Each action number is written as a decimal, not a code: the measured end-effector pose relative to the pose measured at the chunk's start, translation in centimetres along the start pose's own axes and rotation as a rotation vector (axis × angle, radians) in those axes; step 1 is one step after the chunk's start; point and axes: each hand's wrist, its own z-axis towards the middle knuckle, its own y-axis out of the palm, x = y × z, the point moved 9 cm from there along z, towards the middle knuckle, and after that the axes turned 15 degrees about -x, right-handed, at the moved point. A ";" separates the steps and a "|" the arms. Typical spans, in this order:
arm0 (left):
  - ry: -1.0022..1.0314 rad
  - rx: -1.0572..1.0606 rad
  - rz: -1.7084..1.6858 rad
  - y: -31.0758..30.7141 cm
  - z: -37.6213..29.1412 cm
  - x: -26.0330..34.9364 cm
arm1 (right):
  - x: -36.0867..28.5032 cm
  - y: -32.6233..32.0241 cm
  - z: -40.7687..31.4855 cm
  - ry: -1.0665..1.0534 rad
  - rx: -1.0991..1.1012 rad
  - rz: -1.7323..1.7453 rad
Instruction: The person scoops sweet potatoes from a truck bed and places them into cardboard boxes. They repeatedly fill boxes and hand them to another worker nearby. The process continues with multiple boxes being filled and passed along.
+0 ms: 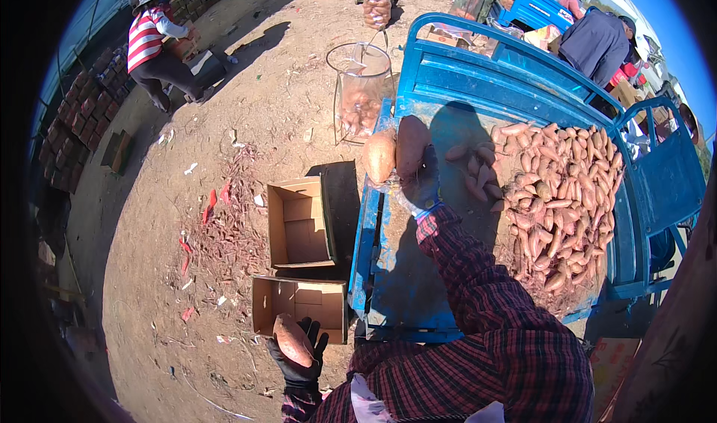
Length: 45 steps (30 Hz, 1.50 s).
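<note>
My left hand (302, 361), in a black glove, holds a sweet potato (292, 342) on its palm beside the near cardboard box (269, 305). On the right, my arm reaches over the bed of a blue cargo trike (403, 288). The gloved right hand (424, 185) grips a large, darker, shaded sweet potato (413, 143) near the bed's left edge. Touching it on the left is a paler sweet potato (380, 157) in sunlight; what supports that one cannot be told. A big heap of sweet potatoes (560, 199) fills the bed's right part, with several loose ones (480, 171) beside it.
A second open cardboard box (302, 221) stands on the dirt ground. Beyond it, a metal hoop stand (358, 50) holds a bag of sweet potatoes (358, 109). Root scraps (241, 227) litter the soil. One person (154, 47) carries a box; another (596, 44) bends behind the trike.
</note>
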 end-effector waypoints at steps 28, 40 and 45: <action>-0.232 -0.073 0.836 0.7 8.1 -1.6 | 8.9 3.4 -8.4 0.727 0.252 -0.044; -0.268 -0.112 1.150 -2.4 7.1 -0.2 | 7.6 -3.6 -8.2 0.870 0.095 -1.201; -0.405 -0.164 0.746 2.5 11.1 -5.9 | -3.3 -6.9 -40.0 1.353 0.244 -1.284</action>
